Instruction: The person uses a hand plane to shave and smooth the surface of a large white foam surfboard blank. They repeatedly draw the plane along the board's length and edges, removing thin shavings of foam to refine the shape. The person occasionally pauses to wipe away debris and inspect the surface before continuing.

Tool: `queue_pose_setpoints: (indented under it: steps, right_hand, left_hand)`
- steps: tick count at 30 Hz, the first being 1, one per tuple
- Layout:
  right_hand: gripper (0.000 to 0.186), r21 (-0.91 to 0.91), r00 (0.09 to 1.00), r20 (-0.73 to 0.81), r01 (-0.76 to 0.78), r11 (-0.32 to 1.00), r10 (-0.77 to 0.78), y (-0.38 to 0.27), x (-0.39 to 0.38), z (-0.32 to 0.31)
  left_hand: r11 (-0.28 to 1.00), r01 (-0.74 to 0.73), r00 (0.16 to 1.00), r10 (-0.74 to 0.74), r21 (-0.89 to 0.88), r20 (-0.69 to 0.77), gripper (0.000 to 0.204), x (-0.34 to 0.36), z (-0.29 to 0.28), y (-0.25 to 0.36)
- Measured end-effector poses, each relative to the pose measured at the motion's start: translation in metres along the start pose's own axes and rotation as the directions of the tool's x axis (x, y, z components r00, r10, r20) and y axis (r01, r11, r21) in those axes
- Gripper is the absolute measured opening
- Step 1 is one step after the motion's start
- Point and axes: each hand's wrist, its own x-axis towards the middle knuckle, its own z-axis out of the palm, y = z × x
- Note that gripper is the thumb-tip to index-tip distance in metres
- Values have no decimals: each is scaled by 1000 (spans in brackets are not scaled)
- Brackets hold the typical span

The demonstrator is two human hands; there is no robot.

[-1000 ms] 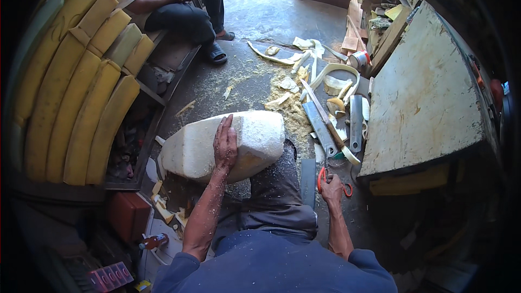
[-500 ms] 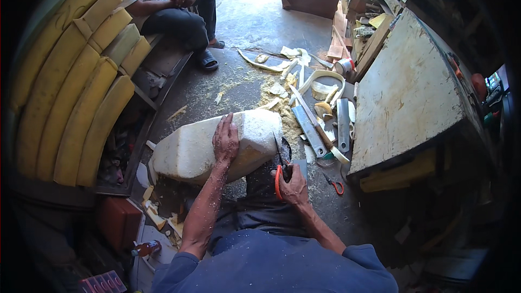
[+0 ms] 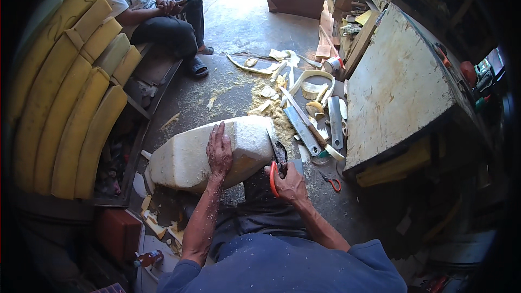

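A large whitish foam block with angled faces lies across my lap and the floor in front of me. My left hand rests flat on its top, fingers stretched out and dusted with crumbs. My right hand is closed around the orange handle of a pair of scissors, just right of the block. Their dark blades point away from me, beside the block's right end. A flat grey piece shows behind that hand; I cannot tell what it is.
Orange-handled scissors, two metal bars and foam scraps lie on the floor to the right, beside a worn pale board. Yellow foam pads are stacked left. A person sits at the far left.
The whole view has shifted slightly, so the surroundings sit further left. My left hand stays flat on the foam block, and my right hand still holds the scissors by its right end.
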Motion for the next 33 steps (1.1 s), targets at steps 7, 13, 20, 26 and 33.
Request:
queue_pose_setpoints:
  steps: [7,13,20,26,33]
  right_hand:
    - [76,60,956,265,-151,987,130,-4,-4,-27]
    - [87,-14,948,227,-224,974,221,-24,-11,-23]
    - [79,-13,973,189,-133,991,133,-32,-16,-31]
    - [67,67,985,169,-39,997,27,-21,-49,-43]
    - [72,23,970,227,-93,995,86,-24,-69,-59]
  left_hand:
    - [998,60,983,-61,7,173,46,82,-25,-13]
    - [974,213,896,-164,-76,412,80,95,-9,-21]
    - [977,165,966,-132,-137,221,69,71,-20,-17]
    - [992,-16,1000,18,-126,11,53,35,-39,7]
    - [987,-160,987,160,1,-21,51,-4,-58,30]
